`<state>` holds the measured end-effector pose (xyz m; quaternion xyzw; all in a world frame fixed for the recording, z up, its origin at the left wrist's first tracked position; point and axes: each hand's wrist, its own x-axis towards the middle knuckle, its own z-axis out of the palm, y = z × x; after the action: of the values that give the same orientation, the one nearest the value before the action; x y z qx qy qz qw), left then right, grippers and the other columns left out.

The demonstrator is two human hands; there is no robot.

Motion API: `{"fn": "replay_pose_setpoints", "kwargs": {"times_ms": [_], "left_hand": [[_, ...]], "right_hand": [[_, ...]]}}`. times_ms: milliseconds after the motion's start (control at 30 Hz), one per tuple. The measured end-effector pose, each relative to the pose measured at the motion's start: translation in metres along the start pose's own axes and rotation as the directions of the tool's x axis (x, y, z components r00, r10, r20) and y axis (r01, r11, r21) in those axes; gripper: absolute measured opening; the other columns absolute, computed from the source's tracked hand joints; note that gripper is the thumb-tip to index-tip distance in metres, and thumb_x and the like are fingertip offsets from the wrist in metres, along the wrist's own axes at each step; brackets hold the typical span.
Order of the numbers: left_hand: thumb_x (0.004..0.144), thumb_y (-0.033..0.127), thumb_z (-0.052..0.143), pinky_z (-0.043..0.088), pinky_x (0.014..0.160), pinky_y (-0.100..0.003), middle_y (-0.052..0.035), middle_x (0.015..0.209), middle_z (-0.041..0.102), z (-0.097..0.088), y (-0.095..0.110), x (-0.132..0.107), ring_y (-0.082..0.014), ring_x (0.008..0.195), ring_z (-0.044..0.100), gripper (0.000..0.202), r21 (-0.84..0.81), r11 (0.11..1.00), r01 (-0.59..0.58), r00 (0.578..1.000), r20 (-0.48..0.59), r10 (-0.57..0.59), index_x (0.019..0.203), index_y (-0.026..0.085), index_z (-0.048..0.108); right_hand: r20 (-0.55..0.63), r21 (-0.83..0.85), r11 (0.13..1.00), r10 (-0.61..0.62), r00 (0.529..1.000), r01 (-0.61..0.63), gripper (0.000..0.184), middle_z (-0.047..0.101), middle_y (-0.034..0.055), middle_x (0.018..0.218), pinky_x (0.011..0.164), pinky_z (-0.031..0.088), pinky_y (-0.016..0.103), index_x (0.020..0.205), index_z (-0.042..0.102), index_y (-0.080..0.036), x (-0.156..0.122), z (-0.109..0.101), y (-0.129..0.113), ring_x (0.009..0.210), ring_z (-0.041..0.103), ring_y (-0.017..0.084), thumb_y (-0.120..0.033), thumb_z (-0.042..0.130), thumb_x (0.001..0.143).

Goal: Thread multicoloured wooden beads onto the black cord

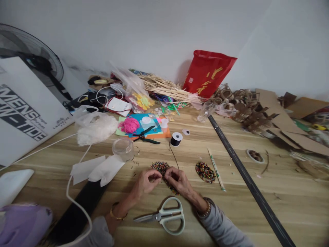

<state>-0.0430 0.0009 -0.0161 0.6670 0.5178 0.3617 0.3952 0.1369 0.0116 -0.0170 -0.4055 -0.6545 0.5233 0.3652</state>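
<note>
My left hand (146, 183) is closed in a pinch above the wooden table, thumb and forefinger together; what lies between them is too small to make out. Facing it, fingertips almost touching, my right hand (180, 182) pinches too. A thin black cord (174, 156) runs from a spool (176, 139) into my right hand. Under and behind both hands lies a pile of multicoloured beads (159, 166), partly hidden, trailing below the right hand. Grey-handled scissors (164, 216) lie just in front, blades pointing left. A second coil of beads (205, 172) sits to the right.
Beside that coil lies a thin green-and-white stick (217, 171). A long black strip (239, 164) crosses the table's right side. A clear jar (123, 149), black pliers (146, 135), pink yarn (130, 125) and white paper (106, 169) lie at left. A red bag (208, 73) stands behind.
</note>
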Motion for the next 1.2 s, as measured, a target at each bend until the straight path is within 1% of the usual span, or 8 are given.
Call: {"fn": "replay_pose_setpoints", "kwargs": {"times_ms": [133, 200, 333, 467, 700, 800, 967, 1200], "left_hand": [[0.068, 0.010, 0.055, 0.050, 0.060, -0.023, -0.0055, 0.067, 0.069, 0.001, -0.003, -0.001, -0.0149, 0.062, 0.063, 0.013, -0.014, 0.998, -0.066, 0.997, -0.049, 0.066, 0.070, 0.013, 0.068], [0.068, 0.012, 0.056, 0.050, 0.059, -0.022, -0.0049, 0.066, 0.069, 0.003, -0.004, -0.002, -0.0145, 0.061, 0.062, 0.012, -0.063, 0.997, -0.049, 0.998, -0.037, 0.047, 0.071, 0.013, 0.067], [0.068, 0.012, 0.056, 0.049, 0.058, -0.021, -0.0029, 0.064, 0.068, 0.006, -0.004, -0.004, -0.0131, 0.059, 0.061, 0.010, -0.158, 0.987, 0.035, 0.997, 0.077, -0.023, 0.070, 0.014, 0.066], [0.067, 0.011, 0.056, 0.049, 0.061, -0.021, -0.0028, 0.066, 0.068, 0.006, -0.008, -0.003, -0.0134, 0.063, 0.061, 0.010, -0.154, 0.988, 0.022, 0.989, 0.146, 0.000, 0.069, 0.014, 0.066], [0.067, 0.014, 0.057, 0.049, 0.063, -0.023, -0.0025, 0.067, 0.068, 0.003, -0.018, 0.002, -0.0142, 0.064, 0.061, 0.010, -0.208, 0.974, 0.090, 0.990, 0.122, -0.066, 0.072, 0.014, 0.066], [0.067, 0.014, 0.059, 0.048, 0.065, -0.024, -0.0032, 0.069, 0.068, 0.002, -0.016, 0.003, -0.0147, 0.066, 0.061, 0.009, -0.245, 0.963, 0.110, 0.988, 0.133, -0.079, 0.072, 0.013, 0.066], [0.066, 0.015, 0.062, 0.047, 0.062, -0.024, -0.0030, 0.068, 0.067, 0.001, -0.011, 0.004, -0.0141, 0.063, 0.059, 0.008, -0.278, 0.944, 0.178, 0.980, 0.137, -0.144, 0.073, 0.012, 0.066], [0.067, 0.016, 0.061, 0.045, 0.057, -0.021, -0.0022, 0.066, 0.067, -0.001, -0.012, 0.004, -0.0132, 0.062, 0.057, 0.009, -0.260, 0.952, 0.163, 0.984, 0.112, -0.138, 0.073, 0.012, 0.068]], "right_hand": [[0.011, -0.026, 0.999, -0.024, 1.000, 0.024, 0.033, 0.051, -0.0005, 0.063, 0.051, 0.035, 0.022, 0.073, 0.057, -0.016, 0.000, 0.000, -0.001, 0.057, 0.043, 0.011, -0.048, 0.057, 0.084], [0.014, -0.036, 0.999, -0.025, 1.000, 0.026, 0.033, 0.051, -0.0006, 0.063, 0.051, 0.035, 0.022, 0.073, 0.057, -0.016, 0.000, 0.000, -0.002, 0.056, 0.043, 0.011, -0.047, 0.056, 0.084], [0.005, -0.050, 0.998, -0.024, 1.000, 0.024, 0.032, 0.052, -0.0006, 0.063, 0.051, 0.036, 0.022, 0.074, 0.056, -0.015, 0.000, 0.000, -0.002, 0.057, 0.045, 0.011, -0.046, 0.057, 0.083], [0.001, -0.050, 0.999, -0.009, 1.000, 0.009, 0.032, 0.051, -0.0010, 0.063, 0.051, 0.035, 0.022, 0.072, 0.056, -0.015, -0.001, 0.000, 0.000, 0.056, 0.044, 0.010, -0.046, 0.057, 0.083], [0.013, -0.068, 0.998, -0.007, 1.000, 0.008, 0.031, 0.055, 0.0007, 0.067, 0.056, 0.039, 0.023, 0.074, 0.058, -0.016, 0.000, 0.001, 0.000, 0.061, 0.048, 0.012, -0.046, 0.058, 0.083], [0.040, -0.092, 0.996, 0.007, 0.999, -0.003, 0.030, 0.055, 0.0001, 0.066, 0.055, 0.037, 0.022, 0.073, 0.058, -0.015, 0.000, 0.000, 0.000, 0.060, 0.047, 0.012, -0.044, 0.058, 0.084], [0.059, -0.135, 0.991, 0.007, 0.998, 0.001, 0.025, 0.054, 0.0000, 0.065, 0.055, 0.036, 0.022, 0.074, 0.059, -0.015, 0.000, -0.001, 0.003, 0.060, 0.047, 0.012, -0.037, 0.057, 0.084], [0.053, -0.170, 0.985, -0.028, 0.998, 0.037, 0.024, 0.056, 0.0004, 0.066, 0.058, 0.039, 0.023, 0.073, 0.059, -0.015, 0.000, 0.001, 0.001, 0.062, 0.050, 0.013, -0.036, 0.057, 0.085]]}}
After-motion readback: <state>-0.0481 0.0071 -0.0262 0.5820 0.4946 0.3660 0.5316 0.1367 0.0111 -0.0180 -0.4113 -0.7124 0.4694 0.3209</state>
